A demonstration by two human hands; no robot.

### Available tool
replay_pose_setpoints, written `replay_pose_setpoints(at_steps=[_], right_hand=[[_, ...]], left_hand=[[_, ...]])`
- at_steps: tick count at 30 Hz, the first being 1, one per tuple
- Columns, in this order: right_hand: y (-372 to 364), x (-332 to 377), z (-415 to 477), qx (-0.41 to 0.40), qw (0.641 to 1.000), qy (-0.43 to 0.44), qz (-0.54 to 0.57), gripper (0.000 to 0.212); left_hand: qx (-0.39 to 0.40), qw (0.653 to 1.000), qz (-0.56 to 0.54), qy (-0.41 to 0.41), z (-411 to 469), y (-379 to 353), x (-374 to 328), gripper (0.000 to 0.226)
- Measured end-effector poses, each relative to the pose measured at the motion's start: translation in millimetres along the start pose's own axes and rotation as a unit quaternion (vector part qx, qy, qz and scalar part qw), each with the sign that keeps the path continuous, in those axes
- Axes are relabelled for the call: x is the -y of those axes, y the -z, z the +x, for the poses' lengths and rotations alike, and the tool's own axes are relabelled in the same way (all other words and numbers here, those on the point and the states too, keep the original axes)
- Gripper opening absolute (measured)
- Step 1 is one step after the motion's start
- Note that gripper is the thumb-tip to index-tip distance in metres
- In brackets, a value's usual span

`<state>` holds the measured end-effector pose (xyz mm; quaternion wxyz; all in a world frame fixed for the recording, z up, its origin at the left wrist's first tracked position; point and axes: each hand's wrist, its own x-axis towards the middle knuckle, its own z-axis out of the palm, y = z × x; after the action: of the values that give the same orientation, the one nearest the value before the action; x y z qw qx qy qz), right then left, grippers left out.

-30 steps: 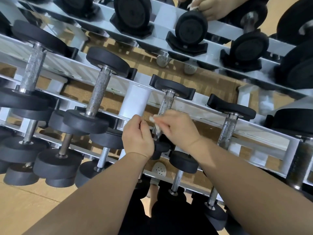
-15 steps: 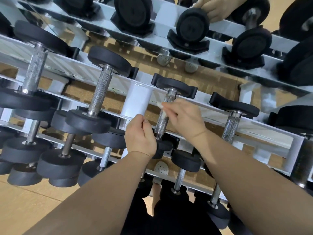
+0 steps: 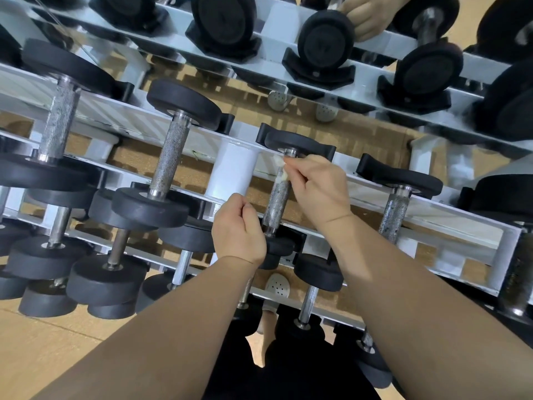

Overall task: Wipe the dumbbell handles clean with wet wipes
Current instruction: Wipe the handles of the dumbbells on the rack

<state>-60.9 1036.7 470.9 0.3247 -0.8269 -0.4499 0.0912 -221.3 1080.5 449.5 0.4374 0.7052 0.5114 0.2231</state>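
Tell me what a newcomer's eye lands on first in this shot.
First, the two bare forearms reaching up from the bottom edge: the right hand presses a small crumpled wet wipe against the top of a knurled dumbbell handle at centre frame. The left hand, curled shut, sits just left of that handle's lower end. Around them, black-ended dumbbells fill the tiers of the white rack.

bare forearms, black trousers [image 3: 291, 379]; perforated clog [image 3: 277, 285]

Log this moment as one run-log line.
step: wiping dumbbell handle | right hand: wet wipe at handle's far end | left hand: closed, beside handle's near end
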Motion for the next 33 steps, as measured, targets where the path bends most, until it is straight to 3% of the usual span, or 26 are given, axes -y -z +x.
replay_pose_setpoints(at_steps=[3, 8, 10, 13, 16, 20, 22, 24, 28, 31, 33], right_hand=[[-4, 2, -19, -0.01, 0.999, 0.038, -0.004, 0.019], [-1, 4, -56, 0.128, 0.985, 0.115, 0.025, 0.031], [-2, 3, -41, 0.104, 0.987, 0.119, 0.015, 0.03], [-5, 1, -8, -0.003, 0.999, 0.041, -0.006, 0.022], [-8, -2, -11, -0.029, 1.0, -0.002, 0.007, 0.019], [-3, 6, -56, 0.106, 0.989, 0.093, 0.046, 0.027], [0, 7, -57, 0.13, 0.985, 0.107, 0.032, 0.028], [1, 4, -41, 0.088, 0.992, 0.088, 0.013, 0.024], [6, 5, -9, 0.001, 0.999, -0.032, 0.031, 0.019], [8, 12, -17, 0.031, 0.998, -0.047, 0.013, 0.02], [7, 19, -33, 0.082, 0.994, 0.048, -0.053, 0.016]], left_hand=[[0.004, 1.0, -0.001, 0.008, 0, 0, -1, 0.021], [-0.002, 1.0, -0.008, 0.004, 1, -1, 3, 0.022], [-0.006, 1.0, -0.014, 0.01, 1, -1, 3, 0.022], [-0.001, 0.999, -0.019, 0.028, 2, -2, 4, 0.022], [0.004, 0.999, -0.024, 0.038, 3, -2, 4, 0.022], [0.012, 0.997, -0.025, 0.074, 6, 1, 4, 0.023], [0.018, 0.995, -0.018, 0.099, 6, 4, -2, 0.029], [0.029, 0.991, -0.001, 0.131, 5, 5, -8, 0.034], [0.089, 0.982, 0.014, 0.163, -8, 21, -10, 0.026], [0.154, 0.974, 0.018, 0.165, -23, 40, 1, 0.065], [0.162, 0.969, -0.007, 0.187, -29, 45, 1, 0.089]])
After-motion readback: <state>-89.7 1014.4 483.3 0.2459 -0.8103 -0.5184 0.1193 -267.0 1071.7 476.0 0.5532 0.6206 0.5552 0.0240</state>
